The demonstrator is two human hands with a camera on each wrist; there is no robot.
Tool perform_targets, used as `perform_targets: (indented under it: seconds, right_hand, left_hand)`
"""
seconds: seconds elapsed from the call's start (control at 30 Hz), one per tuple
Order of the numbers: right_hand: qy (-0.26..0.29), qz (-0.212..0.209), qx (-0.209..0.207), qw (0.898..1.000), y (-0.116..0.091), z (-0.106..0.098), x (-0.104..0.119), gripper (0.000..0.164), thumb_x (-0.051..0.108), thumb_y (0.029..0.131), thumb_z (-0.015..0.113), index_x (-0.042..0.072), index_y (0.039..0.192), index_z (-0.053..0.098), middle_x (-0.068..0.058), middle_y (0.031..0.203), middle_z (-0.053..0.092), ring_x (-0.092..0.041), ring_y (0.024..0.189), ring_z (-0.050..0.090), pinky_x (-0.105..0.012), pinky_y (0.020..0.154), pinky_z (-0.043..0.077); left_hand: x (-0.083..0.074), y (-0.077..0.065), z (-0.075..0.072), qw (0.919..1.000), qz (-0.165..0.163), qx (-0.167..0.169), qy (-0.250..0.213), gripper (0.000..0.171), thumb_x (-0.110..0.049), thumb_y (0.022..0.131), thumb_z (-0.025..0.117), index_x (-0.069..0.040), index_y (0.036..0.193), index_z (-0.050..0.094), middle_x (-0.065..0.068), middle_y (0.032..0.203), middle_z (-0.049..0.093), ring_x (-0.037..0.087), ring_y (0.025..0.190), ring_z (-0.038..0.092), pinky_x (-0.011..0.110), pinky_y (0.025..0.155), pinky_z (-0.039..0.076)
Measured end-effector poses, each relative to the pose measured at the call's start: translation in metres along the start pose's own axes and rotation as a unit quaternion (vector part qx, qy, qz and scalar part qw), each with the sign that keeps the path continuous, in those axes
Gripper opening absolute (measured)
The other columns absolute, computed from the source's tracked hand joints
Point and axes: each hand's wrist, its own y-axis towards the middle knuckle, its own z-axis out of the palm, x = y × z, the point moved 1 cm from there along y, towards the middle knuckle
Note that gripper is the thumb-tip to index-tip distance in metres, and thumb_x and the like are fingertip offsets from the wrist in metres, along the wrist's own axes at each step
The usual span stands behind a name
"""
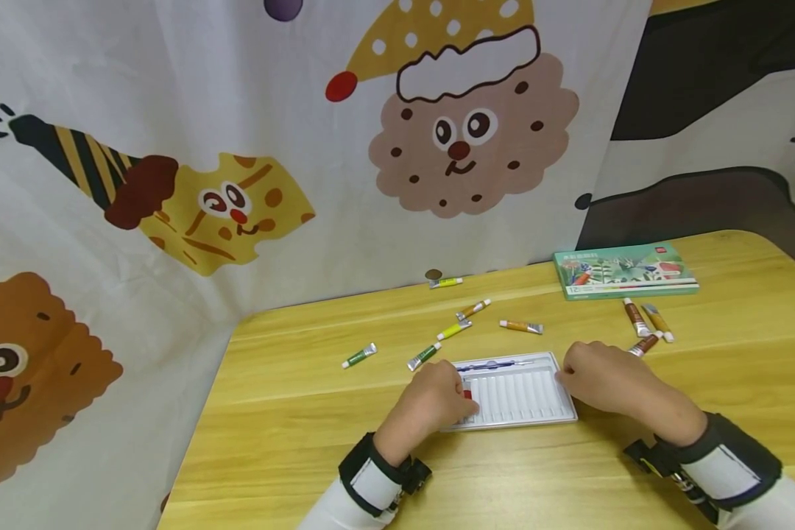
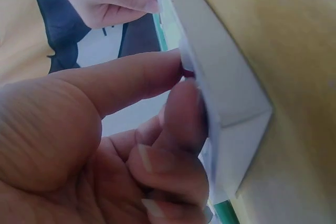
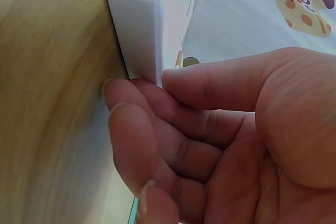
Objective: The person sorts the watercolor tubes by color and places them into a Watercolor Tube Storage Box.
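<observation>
A white plastic tray [image 1: 526, 422] with a row of narrow slots lies on the table. At its left end my left hand [image 1: 430, 401] pinches a small red paint tube [image 1: 467, 394], mostly hidden by the fingers. The left wrist view shows thumb and fingertips right at the tray's wall [image 2: 244, 140]. My right hand [image 1: 603, 377] grips the tray's right edge, thumb on the rim and fingers against the outer wall [image 3: 137, 32] in the right wrist view. A thin paintbrush [image 1: 493, 365] lies in the long slot along the tray's far side.
Green tubes [image 1: 360, 355], yellow tubes [image 1: 454, 330] and ochre tubes [image 1: 521, 327] lie scattered behind the tray. Brown tubes [image 1: 635, 318] and another ochre tube [image 1: 658, 322] lie beyond the right hand. A green paint box [image 1: 626, 271] rests at the back right, near a printed curtain [image 1: 318, 243].
</observation>
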Motion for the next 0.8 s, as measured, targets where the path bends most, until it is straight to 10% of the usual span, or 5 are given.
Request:
perform_targets:
  seconds: [0.8]
  right_hand:
    - [0.0,0.002,0.001,1.0,0.0003,-0.0001,0.0002,0.017,0.015,0.1,0.066,0.002,0.095,0.077,-0.003,0.065,0.049,-0.019,0.058,0.047,-0.033,0.056,0.035]
  left_hand:
    - [0.0046,0.0031,-0.0036,0.9999,0.007,0.009,0.012,0.049,-0.017,0.092,0.081,-0.011,0.053,0.052,-0.005,0.05,0.035,0.012,0.045,0.038,0.025,0.045,0.025]
